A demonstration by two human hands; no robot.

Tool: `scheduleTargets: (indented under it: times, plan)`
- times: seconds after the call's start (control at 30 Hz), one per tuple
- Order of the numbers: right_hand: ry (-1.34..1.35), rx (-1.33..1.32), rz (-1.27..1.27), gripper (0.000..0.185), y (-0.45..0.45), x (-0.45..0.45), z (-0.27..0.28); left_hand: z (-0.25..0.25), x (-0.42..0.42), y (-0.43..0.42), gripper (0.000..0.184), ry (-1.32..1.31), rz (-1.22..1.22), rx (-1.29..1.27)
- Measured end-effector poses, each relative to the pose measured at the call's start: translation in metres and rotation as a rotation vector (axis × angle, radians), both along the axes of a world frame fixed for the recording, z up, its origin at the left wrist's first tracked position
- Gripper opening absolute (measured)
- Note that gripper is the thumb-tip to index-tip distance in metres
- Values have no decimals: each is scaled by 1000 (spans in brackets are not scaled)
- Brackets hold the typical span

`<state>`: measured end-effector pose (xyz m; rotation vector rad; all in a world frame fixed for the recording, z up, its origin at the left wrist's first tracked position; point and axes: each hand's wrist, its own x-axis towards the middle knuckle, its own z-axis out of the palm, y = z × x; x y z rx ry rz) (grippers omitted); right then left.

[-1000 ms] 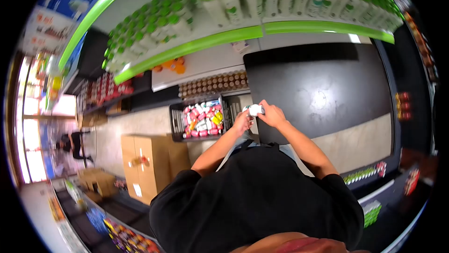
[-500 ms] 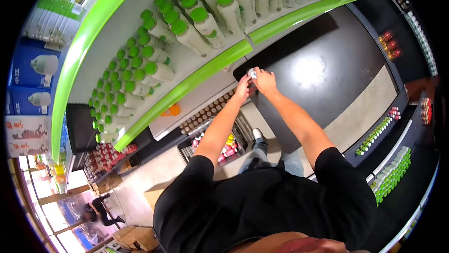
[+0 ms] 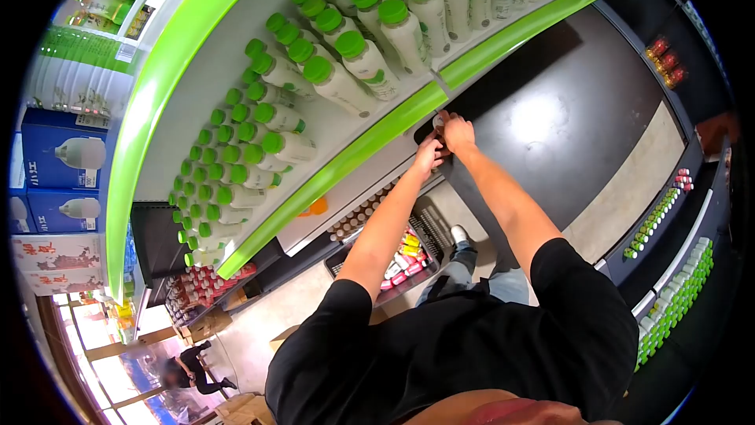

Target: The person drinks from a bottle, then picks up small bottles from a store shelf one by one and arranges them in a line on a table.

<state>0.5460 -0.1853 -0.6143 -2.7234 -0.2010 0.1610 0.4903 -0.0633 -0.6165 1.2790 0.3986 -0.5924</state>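
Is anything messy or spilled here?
No spill shows. The pink, yellow and white containers in the black plastic crate on the pale floor lie jumbled, which looks messy compared with the tidy rows of green-capped white bottles on the green-edged shelf.

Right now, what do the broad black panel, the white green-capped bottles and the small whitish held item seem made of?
Broad black panel: perhaps painted metal or laminate, semi-gloss, showing a blurred reflection. White green-capped bottles: probably satin plastic, with soft highlights. Small whitish item: too hidden to tell.
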Motion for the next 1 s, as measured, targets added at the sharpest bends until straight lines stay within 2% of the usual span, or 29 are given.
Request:
scheduleTargets:
  times: [0.2, 0.3, 0.43, 0.5, 0.57, 0.6, 0.7, 0.77, 0.83, 0.87, 0.9, 0.93, 0.97, 1.0]
  plan:
    - [57, 22, -34, 45, 14, 4, 3, -10, -32, 10, 60, 100, 19, -25]
    - [153, 77, -119, 46, 17, -1, 7, -48, -67, 22, 54, 156, 0, 12]
    - [349, 193, -187, 50, 12, 0, 26, -126, -131, 45, 45, 298, -106, 62]
    - [328, 289, -242, 58, 4, -5, 32, -119, -157, 50, 41, 484, -154, 115]
    - [267, 386, -314, 62, -4, -12, 15, -105, -178, 58, 40, 491, -124, 159]
    - [199, 475, -359, 65, -12, -11, -17, -98, -188, 63, 39, 492, -110, 180]
    - [249, 694, -472, 61, -57, -47, -30, -103, -213, 85, 39, 485, -86, 277]
    - [389, 898, -529, 54, -102, -91, -20, -164, -231, 112, 39, 485, -58, 261]
    - [399, 872, -537, 46, -162, -146, -80, -147, -240, 115, 38, 493, -83, 361]
    - [421, 871, -501, 36, -192, -183, -83, -148, -245, 114, 37, 457, -60, 373]
    - [387, 672, -471, 30, -226, -221, -104, -151, -250, 112, 36, 421, -41, 383]
    - [346, 541, -444, 25, -260, -264, -131, -162, -251, 110, 35, 428, -206, 491]
    - [266, 274, -365, 20, -286, -306, -119, -179, -250, 110, 34, 427, -375, 602]
    - [355, 156, -433, 19, -312, -348, -124, -189, -247, 106, 34, 411, -547, 720]
